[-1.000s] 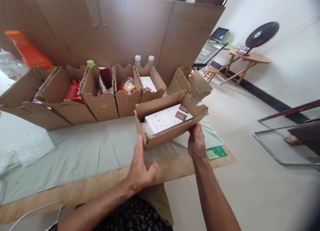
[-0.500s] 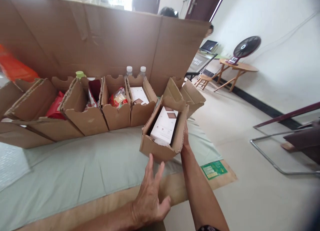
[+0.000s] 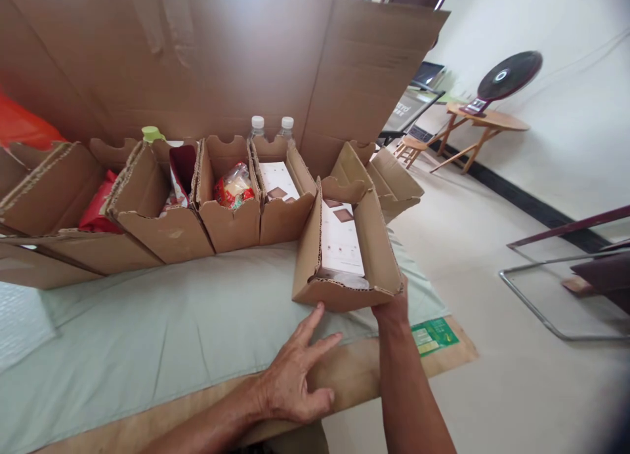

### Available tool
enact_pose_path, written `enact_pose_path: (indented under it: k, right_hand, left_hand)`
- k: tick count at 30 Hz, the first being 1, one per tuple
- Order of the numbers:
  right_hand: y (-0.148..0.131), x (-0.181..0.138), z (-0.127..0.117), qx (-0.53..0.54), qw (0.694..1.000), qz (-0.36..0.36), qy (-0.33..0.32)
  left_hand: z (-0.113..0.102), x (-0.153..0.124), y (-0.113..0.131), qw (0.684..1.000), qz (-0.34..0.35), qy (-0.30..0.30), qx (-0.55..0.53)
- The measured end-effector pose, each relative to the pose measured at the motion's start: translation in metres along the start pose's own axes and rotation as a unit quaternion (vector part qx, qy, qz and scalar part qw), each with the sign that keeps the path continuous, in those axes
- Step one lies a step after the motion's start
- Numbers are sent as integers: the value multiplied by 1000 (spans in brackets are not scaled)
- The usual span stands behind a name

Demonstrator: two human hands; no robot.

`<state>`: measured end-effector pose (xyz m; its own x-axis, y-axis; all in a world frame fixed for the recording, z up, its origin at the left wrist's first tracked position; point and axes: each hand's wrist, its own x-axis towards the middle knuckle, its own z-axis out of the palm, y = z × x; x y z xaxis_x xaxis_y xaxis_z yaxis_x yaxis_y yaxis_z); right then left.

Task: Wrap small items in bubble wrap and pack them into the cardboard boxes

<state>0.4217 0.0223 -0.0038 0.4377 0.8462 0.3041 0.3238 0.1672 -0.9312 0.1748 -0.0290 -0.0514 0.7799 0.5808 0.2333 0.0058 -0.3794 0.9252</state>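
A cardboard bin [image 3: 339, 296] with an open top is held up at the table's front right, tilted a little toward me. Inside it lies a white box [image 3: 339, 241] with brown diamond prints, and some clear plastic shows at its near end. My right hand [image 3: 394, 306] grips the bin from beneath at its near right corner; most of the fingers are hidden behind the cardboard. My left hand [image 3: 295, 375] is spread just in front of the bin, one fingertip at or close to its lower front edge. Nothing is in that hand.
A row of cardboard bins stands left of the held one, with a red packet [image 3: 101, 208], a food bag [image 3: 236, 186] and another white box [image 3: 278, 182]. Behind rises a tall cardboard panel [image 3: 246, 60]. Bottles [image 3: 286, 127] stand between. At right are a fan [image 3: 509, 77] and a metal frame [image 3: 531, 323].
The held bin has turned and shifted to the right, coming more in line with me. My right hand has moved along with it, and my left hand stays spread near its front.
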Motion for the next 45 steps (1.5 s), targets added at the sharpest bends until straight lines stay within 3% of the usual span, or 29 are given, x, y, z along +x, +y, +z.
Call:
enact_pose_path:
  k: [3,6,10,19,23,27,30,34,36,41,45]
  right_hand:
    - [-3,-43,-25,63,995,34,-69]
    - [-5,-67,-29,8,990,39,-136]
    - [-10,-56,-17,-126,988,2,-92]
    - [-3,-37,-34,-172,984,-28,-26]
    - [2,-2,-17,-155,987,-20,38]
    - [-2,41,-2,-228,972,8,57]
    - [-13,46,10,-220,975,-11,7]
    - [-26,32,33,-105,988,-28,-111]
    - [-28,32,45,-69,988,-23,-138]
    - [-24,53,65,-73,990,-16,-122]
    - [-16,68,67,-103,988,-34,-108]
  left_hand:
    - [-5,1,2,1000,-3,0,-12]
    - [-5,2,2,1000,-1,-8,-23]
    - [-3,2,0,999,-11,-7,-32]
    - [1,0,-2,999,-26,-13,-17]
    - [0,-2,-1,999,-43,-6,-29]
    - [0,-3,-3,998,-49,2,-41]
    - [1,-4,-4,998,-47,4,-51]
    - [1,-3,-4,997,-58,-1,-55]
    - [1,-3,-4,997,-59,2,-56]
    - [2,-3,-7,996,-59,2,-60]
    - [2,-2,-7,996,-62,5,-71]
